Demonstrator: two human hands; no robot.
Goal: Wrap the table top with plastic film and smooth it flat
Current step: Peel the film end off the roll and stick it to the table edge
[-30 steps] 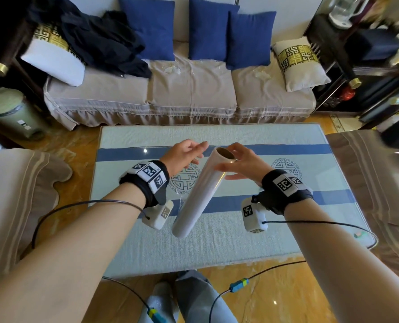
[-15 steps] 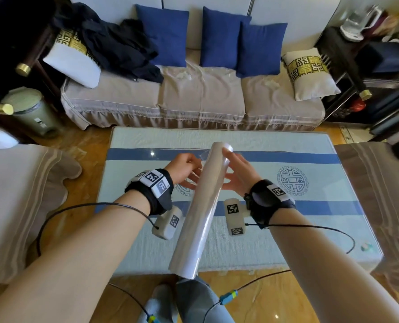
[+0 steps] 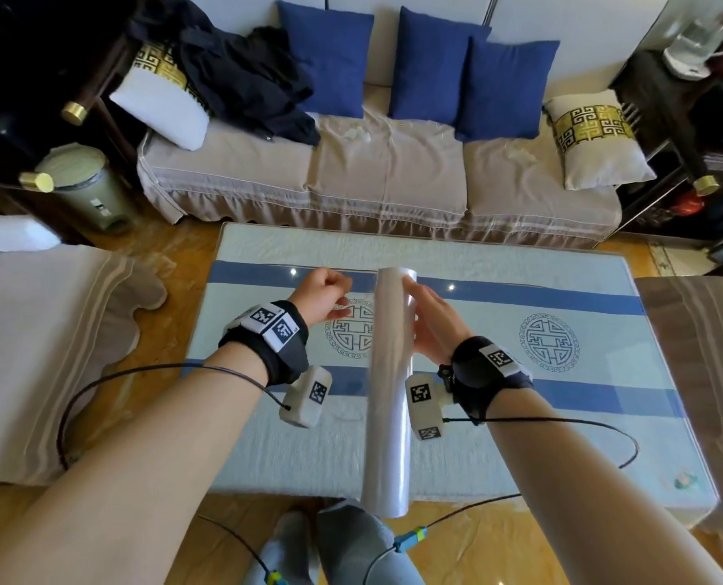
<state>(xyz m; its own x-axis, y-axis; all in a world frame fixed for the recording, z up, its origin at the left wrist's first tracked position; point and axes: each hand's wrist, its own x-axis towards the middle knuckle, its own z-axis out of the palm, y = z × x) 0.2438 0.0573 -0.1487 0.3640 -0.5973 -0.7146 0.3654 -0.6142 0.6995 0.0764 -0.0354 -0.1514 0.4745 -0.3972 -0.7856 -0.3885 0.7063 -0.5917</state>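
Observation:
A long roll of plastic film (image 3: 387,399) stands nearly upright over the near half of the table top (image 3: 541,420), which is glass over pale cloth with blue stripes and round emblems. My right hand (image 3: 433,325) grips the roll on its right side near the upper end. My left hand (image 3: 321,295) is a short way left of the roll's top, fingers curled into a pinch. A faint pale strip of film seems to run from those fingers towards the roll. The roll's lower end hangs past the table's near edge, above my knees.
A sofa (image 3: 385,179) with blue cushions runs along the table's far side. Covered seats flank the table at left (image 3: 34,352) and right (image 3: 697,352). A bin (image 3: 89,192) stands far left. A small object (image 3: 684,481) lies near the table's front right corner.
The roll has swung from a slant to nearly upright. My left hand has drawn away from it to the left with fingers pinched. My right hand slid along the roll's side.

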